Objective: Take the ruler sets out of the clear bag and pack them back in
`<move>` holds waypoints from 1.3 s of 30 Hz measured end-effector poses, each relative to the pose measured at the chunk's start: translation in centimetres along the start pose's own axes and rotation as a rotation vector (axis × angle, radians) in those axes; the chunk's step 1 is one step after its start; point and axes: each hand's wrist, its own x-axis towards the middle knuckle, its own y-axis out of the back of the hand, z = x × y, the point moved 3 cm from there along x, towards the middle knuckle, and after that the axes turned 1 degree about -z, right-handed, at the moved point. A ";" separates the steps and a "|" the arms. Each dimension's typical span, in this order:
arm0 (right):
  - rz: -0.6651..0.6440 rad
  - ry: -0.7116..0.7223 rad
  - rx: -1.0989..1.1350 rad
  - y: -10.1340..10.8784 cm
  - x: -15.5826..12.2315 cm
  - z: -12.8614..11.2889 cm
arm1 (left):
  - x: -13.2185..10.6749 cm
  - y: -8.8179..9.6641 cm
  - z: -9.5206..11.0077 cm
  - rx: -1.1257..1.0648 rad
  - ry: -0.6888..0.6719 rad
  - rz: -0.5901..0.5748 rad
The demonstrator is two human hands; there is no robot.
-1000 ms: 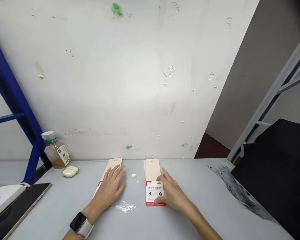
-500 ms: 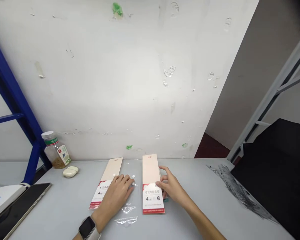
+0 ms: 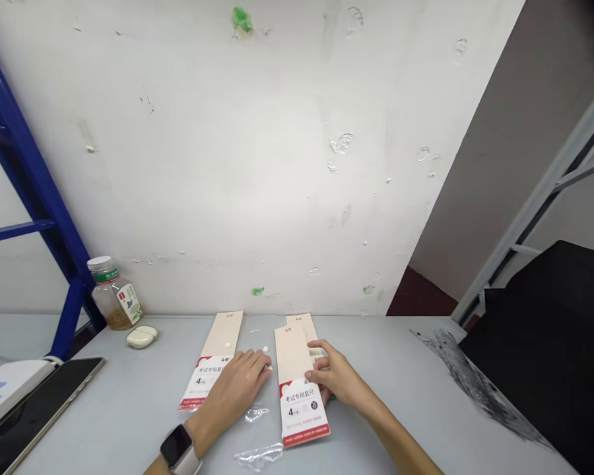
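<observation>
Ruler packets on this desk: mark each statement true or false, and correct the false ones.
1. The left hand wears a watch. True.
2. The right hand touches the tilted front packet. True.
3. Only two packets lie on the desk. False: three show.
4. The bottle stands at the desk's right end. False: it stands at the left end, by the blue frame.
5. The left hand holds the plastic scrap. False: the scrap lies on the desk.

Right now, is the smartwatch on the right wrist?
No, the smartwatch is on the wrist of the left hand, while the wrist of the right hand shows bare.
</observation>
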 end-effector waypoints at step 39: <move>-0.029 0.057 0.165 -3.8 -0.6 -0.3 | -0.3 -0.9 -0.2 -0.072 0.027 -0.051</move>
